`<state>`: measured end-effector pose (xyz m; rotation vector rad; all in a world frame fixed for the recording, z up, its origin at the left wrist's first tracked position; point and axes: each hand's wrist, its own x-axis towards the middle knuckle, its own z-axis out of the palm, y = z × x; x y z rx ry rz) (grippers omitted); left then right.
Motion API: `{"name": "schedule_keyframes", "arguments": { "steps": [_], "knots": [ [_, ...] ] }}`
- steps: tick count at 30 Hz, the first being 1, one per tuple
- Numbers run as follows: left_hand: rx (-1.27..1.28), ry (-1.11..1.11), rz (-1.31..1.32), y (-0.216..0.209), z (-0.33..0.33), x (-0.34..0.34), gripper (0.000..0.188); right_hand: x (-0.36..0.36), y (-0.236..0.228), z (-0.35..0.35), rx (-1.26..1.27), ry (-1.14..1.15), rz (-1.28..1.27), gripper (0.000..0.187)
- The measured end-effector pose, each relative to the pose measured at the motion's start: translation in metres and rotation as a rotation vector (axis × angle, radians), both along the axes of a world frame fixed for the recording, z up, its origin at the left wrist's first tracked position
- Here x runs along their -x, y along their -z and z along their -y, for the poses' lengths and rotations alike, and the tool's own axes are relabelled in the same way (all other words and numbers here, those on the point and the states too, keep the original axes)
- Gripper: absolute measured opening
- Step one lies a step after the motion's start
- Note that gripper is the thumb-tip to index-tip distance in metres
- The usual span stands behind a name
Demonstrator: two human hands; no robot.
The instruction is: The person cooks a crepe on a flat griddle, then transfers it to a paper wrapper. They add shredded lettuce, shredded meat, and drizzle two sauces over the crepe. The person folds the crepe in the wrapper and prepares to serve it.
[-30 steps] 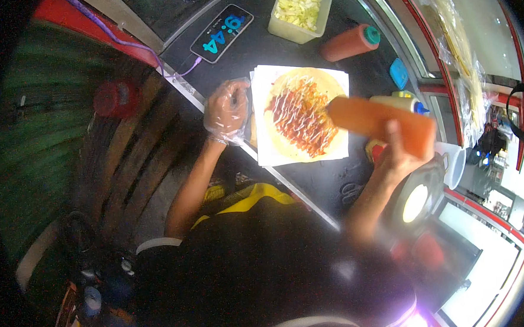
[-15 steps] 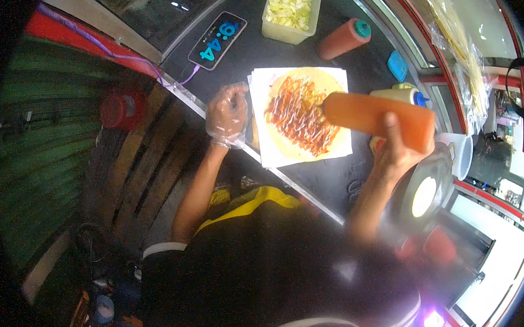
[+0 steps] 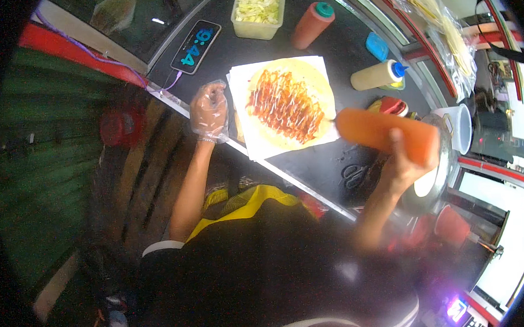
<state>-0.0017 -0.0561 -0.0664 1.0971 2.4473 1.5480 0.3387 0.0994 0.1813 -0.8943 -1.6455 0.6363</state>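
Observation:
A round flatbread (image 3: 326,92) lies on a stack of white paper sheets (image 3: 255,150) on the dark counter. Shredded filling with red-brown sauce and thin white streaks covers its middle. My right hand (image 3: 406,171) grips an orange squeeze bottle (image 3: 385,133), tilted with its tip pointing left, just past the flatbread's right edge. In a clear plastic glove, my left hand (image 3: 210,112) is curled into a loose fist beside the paper's left edge. Nothing shows in it, and it is apart from the flatbread.
Behind the paper stand a tub of chopped lettuce (image 3: 258,30) and a red sauce bottle (image 3: 313,27). A phone (image 3: 195,47) on a purple cable lies far left. Rightward are a cream-coloured bottle (image 3: 376,76), a blue lid (image 3: 377,46), black scissors (image 3: 354,174) and a white bucket (image 3: 460,130).
The orange bottle has moved from over the filling to the flatbread's right edge. My left hand stays curled beside the paper. The whole view has shifted, uncovering the scissors.

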Motion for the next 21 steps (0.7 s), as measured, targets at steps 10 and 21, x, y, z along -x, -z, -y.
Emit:
{"name": "schedule_keyframes", "arguments": {
  "steps": [10,21],
  "knots": [
    [-0.1,0.146,0.535,-0.058,0.006,-0.039,0.018,-0.038,0.005,0.02,0.033,0.101,0.108,0.045],
    [-0.287,0.787,1.252,-0.167,-0.11,-0.156,0.041,-0.053,0.063,0.116,0.086,0.02,0.241,0.038]
  ]
}}
